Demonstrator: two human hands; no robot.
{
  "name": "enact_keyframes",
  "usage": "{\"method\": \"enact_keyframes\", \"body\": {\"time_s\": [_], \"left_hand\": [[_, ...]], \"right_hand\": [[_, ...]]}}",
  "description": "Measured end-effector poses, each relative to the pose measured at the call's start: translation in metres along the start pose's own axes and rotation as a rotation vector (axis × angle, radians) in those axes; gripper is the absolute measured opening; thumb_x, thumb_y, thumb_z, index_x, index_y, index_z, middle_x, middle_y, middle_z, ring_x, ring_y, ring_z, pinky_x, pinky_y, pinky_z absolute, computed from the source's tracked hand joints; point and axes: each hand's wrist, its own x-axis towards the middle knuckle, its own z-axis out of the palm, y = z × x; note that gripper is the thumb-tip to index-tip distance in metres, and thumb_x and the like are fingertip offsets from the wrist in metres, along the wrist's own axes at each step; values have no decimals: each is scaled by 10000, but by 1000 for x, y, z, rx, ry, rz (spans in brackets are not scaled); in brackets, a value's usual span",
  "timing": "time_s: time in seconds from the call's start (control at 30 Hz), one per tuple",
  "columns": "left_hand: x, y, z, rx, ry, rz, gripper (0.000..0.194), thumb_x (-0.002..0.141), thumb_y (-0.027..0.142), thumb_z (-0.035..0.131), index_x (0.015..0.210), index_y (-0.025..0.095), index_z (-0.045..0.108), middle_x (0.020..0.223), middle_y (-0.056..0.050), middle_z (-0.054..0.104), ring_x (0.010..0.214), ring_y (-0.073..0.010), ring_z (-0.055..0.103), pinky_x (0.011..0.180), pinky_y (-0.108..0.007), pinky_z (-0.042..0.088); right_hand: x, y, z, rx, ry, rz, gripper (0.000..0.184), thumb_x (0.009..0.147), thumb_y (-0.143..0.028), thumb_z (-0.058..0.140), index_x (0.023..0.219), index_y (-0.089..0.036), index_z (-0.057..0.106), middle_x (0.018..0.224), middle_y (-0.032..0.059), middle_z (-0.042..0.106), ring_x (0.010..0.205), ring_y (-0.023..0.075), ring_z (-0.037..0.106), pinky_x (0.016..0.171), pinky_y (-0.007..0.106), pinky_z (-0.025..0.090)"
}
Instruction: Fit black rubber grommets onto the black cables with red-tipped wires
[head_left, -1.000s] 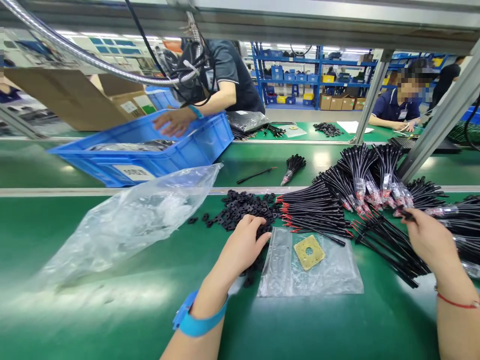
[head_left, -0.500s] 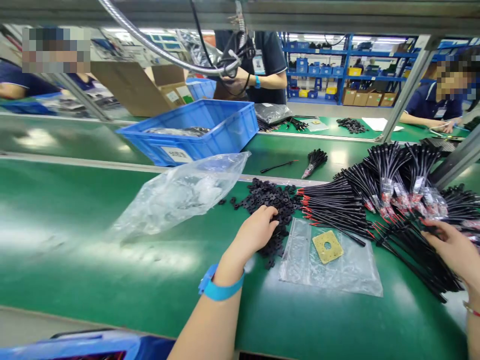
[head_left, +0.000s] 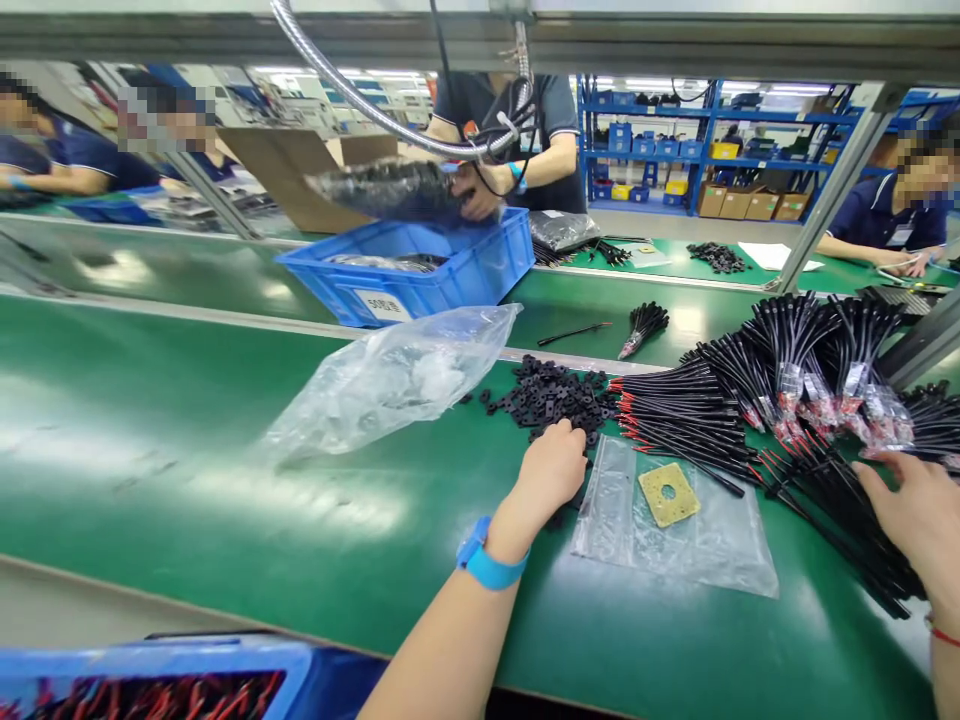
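My left hand [head_left: 551,470], with a blue wrist strap, reaches down with its fingers curled into a heap of small black parts [head_left: 559,392] on the green belt. My right hand [head_left: 911,515] lies at the right edge on a spread of black cables with red ends [head_left: 697,420]. Its fingertips pinch one black cable. Between the hands lies a small clear bag [head_left: 705,550] with a yellow square piece [head_left: 667,495] on it.
A large crumpled clear bag [head_left: 390,385] lies left of the heap. Across the belt a person lifts a dark bag [head_left: 390,190] over a blue bin [head_left: 450,280]. A slanted metal post [head_left: 825,190] stands at the right. Another blue bin [head_left: 150,680] of wires sits at my near left.
The view has swung left and pulled back. My left hand stays on the black parts and my right on the cables. The person opposite has lifted a dark bag above the blue bin.
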Motion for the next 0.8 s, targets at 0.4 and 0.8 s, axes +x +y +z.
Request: {"method": "enact_keyframes", "body": {"time_s": [0.4, 0.8], "left_hand": [[9, -6, -1, -345, 184, 43, 54, 784, 147, 519, 801, 194, 540, 793, -24, 562, 751, -182, 543, 718, -309, 430], [19, -3, 15, -899, 170, 37, 125, 716, 112, 568, 826, 170, 583, 729, -1, 576, 706, -140, 547, 694, -266, 466]], "right_hand": [[-9, -204, -2, 143, -305, -808, 223, 892, -202, 466, 1081, -168, 579, 1035, 91, 597, 983, 209, 561, 885, 322, 442], [-5, -215, 9, 144, -274, -717, 170, 848, -127, 437, 909, -145, 595, 888, 97, 628, 840, 200, 579, 749, 279, 431]]}}
